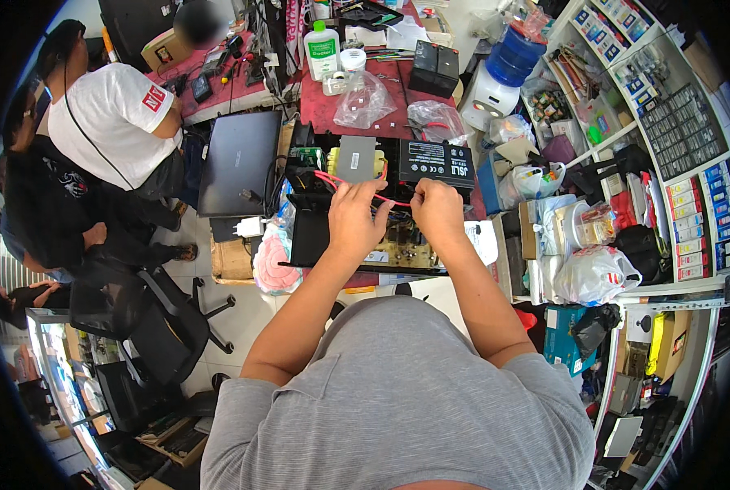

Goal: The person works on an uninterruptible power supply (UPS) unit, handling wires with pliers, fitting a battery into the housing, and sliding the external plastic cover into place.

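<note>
An opened black case (306,233) lies on the bench before me, with a circuit board (393,245) in its near part. At its far side sit a grey-and-yellow transformer (357,157) and a black battery (437,158). A red wire (399,203) runs from the left of the case, passes under my left hand (355,216) and reaches my right hand (438,212). My left fingers curl over the wire next to the transformer, the thumb apart from the index finger. At the battery's near left corner, my right fingers pinch the wire; its end is hidden by them.
Left of the case stands a dark laptop (240,163), with a white adapter (249,227) and a pink-white cloth (277,263) nearby. Farther back are a green-capped bottle (322,53), plastic bags (363,102) and another black battery (434,69). Crowded shelves (679,175) rise at right; people (116,122) stand at left.
</note>
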Demonstrator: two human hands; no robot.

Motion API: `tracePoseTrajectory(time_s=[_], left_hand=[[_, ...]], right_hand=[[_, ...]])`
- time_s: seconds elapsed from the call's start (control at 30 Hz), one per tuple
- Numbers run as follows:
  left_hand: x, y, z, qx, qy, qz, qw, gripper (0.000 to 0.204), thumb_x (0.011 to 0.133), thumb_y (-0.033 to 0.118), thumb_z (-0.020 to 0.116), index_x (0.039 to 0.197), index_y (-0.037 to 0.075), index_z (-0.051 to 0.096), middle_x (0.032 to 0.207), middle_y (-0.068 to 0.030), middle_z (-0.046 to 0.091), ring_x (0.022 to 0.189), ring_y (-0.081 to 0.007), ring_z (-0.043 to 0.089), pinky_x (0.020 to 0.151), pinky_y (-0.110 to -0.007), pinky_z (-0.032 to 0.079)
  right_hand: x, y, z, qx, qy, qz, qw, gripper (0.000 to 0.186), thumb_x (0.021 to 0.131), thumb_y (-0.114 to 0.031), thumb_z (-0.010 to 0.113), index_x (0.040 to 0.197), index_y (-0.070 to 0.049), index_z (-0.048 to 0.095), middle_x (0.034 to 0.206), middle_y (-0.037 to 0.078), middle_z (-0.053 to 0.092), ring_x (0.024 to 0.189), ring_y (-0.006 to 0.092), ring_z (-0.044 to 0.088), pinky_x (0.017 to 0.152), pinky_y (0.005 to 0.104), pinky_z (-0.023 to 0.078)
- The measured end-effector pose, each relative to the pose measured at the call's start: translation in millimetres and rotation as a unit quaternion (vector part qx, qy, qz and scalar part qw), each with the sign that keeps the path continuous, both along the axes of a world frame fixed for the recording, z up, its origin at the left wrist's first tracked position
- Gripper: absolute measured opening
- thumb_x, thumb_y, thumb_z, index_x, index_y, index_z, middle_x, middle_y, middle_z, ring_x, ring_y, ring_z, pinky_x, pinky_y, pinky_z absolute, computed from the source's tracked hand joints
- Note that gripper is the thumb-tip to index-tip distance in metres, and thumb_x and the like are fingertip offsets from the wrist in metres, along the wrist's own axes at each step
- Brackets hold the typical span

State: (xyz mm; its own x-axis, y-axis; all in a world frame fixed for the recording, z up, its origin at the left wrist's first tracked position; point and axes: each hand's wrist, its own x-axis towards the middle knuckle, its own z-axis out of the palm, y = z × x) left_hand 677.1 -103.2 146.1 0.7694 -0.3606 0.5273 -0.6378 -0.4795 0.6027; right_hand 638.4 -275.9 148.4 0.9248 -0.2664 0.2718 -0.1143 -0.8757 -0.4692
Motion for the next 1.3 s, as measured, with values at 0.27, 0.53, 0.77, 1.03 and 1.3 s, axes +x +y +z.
tracePoseTrajectory(time_s=[0.27, 0.53, 0.77, 1.03, 1.3], left_hand=[[0.5, 5.5, -0.5, 0.012, 0.011, 0.013, 1.000, 0.030, 0.077, 0.015, 0.080, 0.104, 0.009, 0.068, 0.102, -0.0068, 0.071, 0.096, -0.0291, 0.061, 0.087, -0.040, 0.045], [1.3, 3.2, 1.2, 0.035, -0.006, 0.003, 0.999, 0.032, 0.076, 0.019, 0.080, 0.105, 0.013, 0.070, 0.101, -0.0046, 0.071, 0.097, -0.0258, 0.059, 0.082, -0.040, 0.041], [21.0, 3.8, 16.1, 0.053, -0.040, -0.008, 0.998, 0.032, 0.076, 0.016, 0.079, 0.107, 0.012, 0.071, 0.103, -0.0038, 0.071, 0.099, -0.0260, 0.059, 0.084, -0.039, 0.041], [66.6, -15.7, 48.7, 0.154, -0.044, -0.085, 0.983, 0.039, 0.074, 0.016, 0.080, 0.113, 0.013, 0.072, 0.114, -0.0019, 0.071, 0.109, -0.0244, 0.060, 0.090, -0.041, 0.040], [93.9, -44.4, 46.3, 0.281, 0.019, -0.143, 0.949, 0.048, 0.073, 0.026, 0.084, 0.119, 0.017, 0.072, 0.119, -0.0007, 0.071, 0.114, -0.0232, 0.059, 0.096, -0.042, 0.036]], right_hand=[[-1.9, -0.5, -0.5, -0.045, -0.023, 0.023, 0.998, 0.006, 0.080, -0.008, 0.068, 0.080, -0.003, 0.063, 0.077, 0.016, 0.064, 0.071, 0.0374, 0.066, 0.064, 0.0470, 0.055], [-2.2, -4.1, -2.7, -0.069, -0.053, 0.055, 0.995, 0.007, 0.080, -0.007, 0.067, 0.079, -0.004, 0.061, 0.076, 0.015, 0.062, 0.068, 0.0369, 0.065, 0.061, 0.0465, 0.055], [-2.2, -8.4, -6.8, -0.060, -0.083, 0.071, 0.992, 0.006, 0.081, -0.005, 0.068, 0.084, -0.004, 0.064, 0.077, 0.015, 0.064, 0.069, 0.0360, 0.066, 0.062, 0.0454, 0.055], [-1.6, -12.5, -5.9, -0.035, -0.083, 0.077, 0.993, 0.007, 0.081, -0.003, 0.068, 0.086, -0.006, 0.068, 0.080, 0.014, 0.068, 0.073, 0.0355, 0.067, 0.065, 0.0441, 0.055], [-3.8, -9.0, -11.0, -0.010, -0.117, 0.059, 0.991, 0.010, 0.080, -0.001, 0.067, 0.089, -0.006, 0.068, 0.082, 0.013, 0.068, 0.073, 0.0360, 0.067, 0.064, 0.0442, 0.054]])
